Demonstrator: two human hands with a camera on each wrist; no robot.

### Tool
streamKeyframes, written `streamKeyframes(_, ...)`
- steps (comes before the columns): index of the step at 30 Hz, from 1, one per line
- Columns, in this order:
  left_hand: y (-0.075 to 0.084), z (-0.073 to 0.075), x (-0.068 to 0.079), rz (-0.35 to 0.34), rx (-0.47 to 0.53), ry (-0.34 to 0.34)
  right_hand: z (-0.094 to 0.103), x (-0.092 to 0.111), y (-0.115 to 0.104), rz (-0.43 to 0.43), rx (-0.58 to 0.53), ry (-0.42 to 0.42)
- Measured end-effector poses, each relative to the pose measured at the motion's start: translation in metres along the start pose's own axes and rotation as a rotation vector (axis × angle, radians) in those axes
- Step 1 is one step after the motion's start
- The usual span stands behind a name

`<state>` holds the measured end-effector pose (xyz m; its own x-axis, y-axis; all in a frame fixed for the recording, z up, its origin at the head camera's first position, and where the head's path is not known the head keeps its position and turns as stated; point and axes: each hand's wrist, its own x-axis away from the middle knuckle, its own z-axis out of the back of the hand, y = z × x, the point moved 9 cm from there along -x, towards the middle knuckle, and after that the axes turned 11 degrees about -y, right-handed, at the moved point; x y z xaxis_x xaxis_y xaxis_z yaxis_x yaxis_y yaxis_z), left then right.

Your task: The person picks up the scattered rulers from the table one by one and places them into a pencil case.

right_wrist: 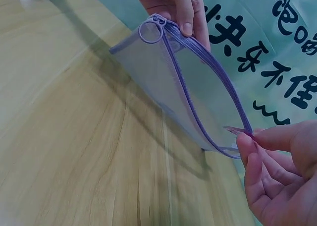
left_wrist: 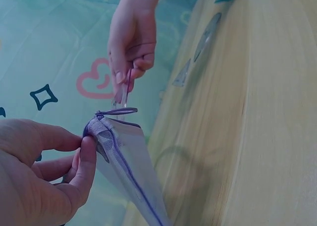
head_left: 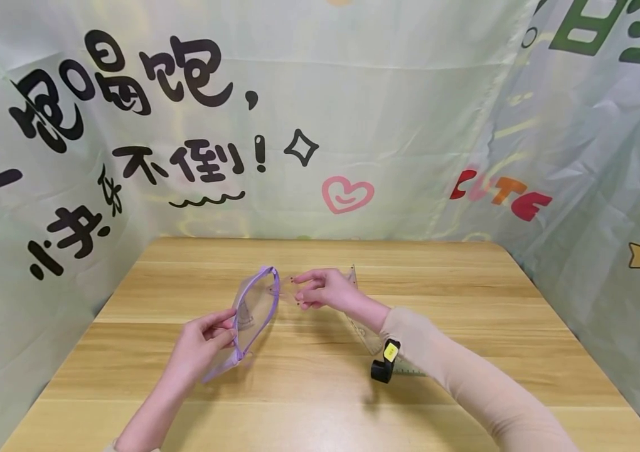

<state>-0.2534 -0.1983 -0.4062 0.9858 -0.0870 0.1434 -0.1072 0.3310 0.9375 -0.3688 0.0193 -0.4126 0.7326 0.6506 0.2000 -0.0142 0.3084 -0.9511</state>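
A see-through zip pouch (head_left: 258,301) with purple edging hangs tilted over the table, its mouth spread wide. My left hand (head_left: 200,344) pinches the pouch's near side between thumb and fingers. At the far end of the opening, my right hand (head_left: 324,290) pinches a clear plastic set square (head_left: 282,292); in the right wrist view its pointed tip (right_wrist: 234,130) is inside the pouch mouth. The purple zip pull ring (right_wrist: 150,32) shows at the end near the left hand. A small grey patch (head_left: 245,315) is visible through the pouch.
On the wooden table (head_left: 455,276), another clear set square (head_left: 366,336) lies partly under the right forearm. A ruler with green markings (head_left: 408,369) sticks out beneath the sleeve (head_left: 455,370). A printed cloth (head_left: 410,125) stands behind the table and along its sides.
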Motion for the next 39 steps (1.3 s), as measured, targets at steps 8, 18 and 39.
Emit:
streamKeyframes(8,0.001,-0.001,0.0,0.006,0.007,-0.012,-0.01,-0.007,-0.004,0.015,-0.024,-0.009)
streamKeyframes(18,0.001,-0.004,0.0,-0.004,-0.004,-0.005,-0.02,-0.015,-0.005,0.016,-0.035,-0.02)
streamKeyframes(39,0.001,-0.007,0.0,-0.002,0.032,-0.009,-0.032,-0.026,-0.009,0.014,-0.079,-0.015)
